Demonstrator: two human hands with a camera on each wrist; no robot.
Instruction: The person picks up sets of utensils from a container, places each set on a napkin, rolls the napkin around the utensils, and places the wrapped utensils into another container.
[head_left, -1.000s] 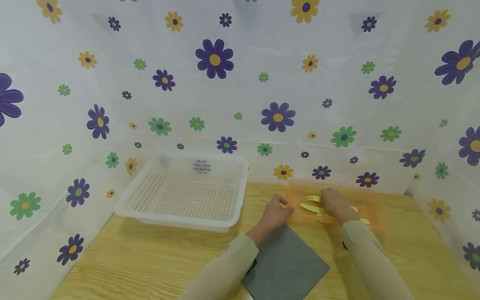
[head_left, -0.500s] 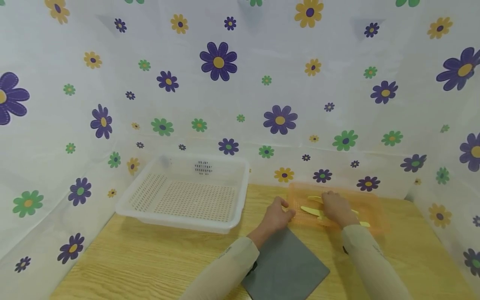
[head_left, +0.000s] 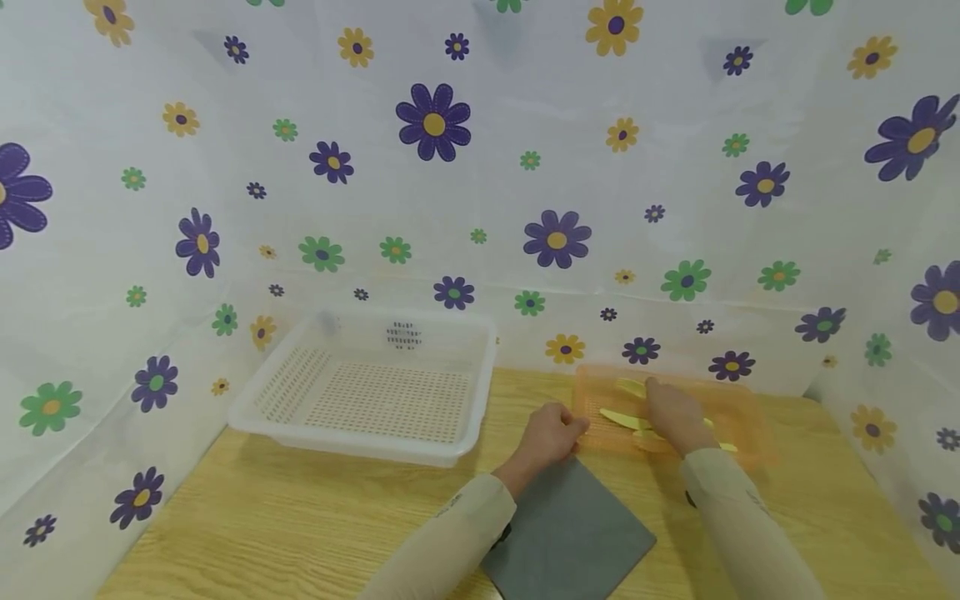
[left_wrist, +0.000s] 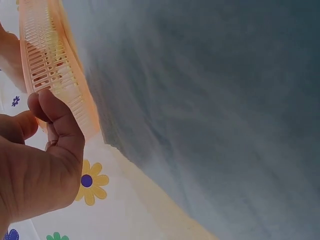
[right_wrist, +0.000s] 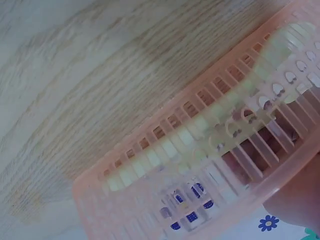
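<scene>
You worked somewhere screened off, whether in a home or a lab unclear: flower-printed sheeting (head_left: pixel 480 187) filled the frame's upper part and both sides, around your wood-grain tabletop (head_left: pixel 300 517) at the bottom.

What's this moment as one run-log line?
Left hand: at left end of orange basket; right hand: among yellow cutlery inside basket; grey cloth: on table; white basket: leftmost.

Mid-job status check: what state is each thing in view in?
white basket: upright on the table
gray cloth: spread flat on the table
orange basket: upright, yellow pieces inside
yellow knife: lying in the orange basket
yellow utensil: apparently gripped, partly hidden
right hand: at the yellow utensil
left hand: fingers curled beside the orange basket, grip unclear
</scene>
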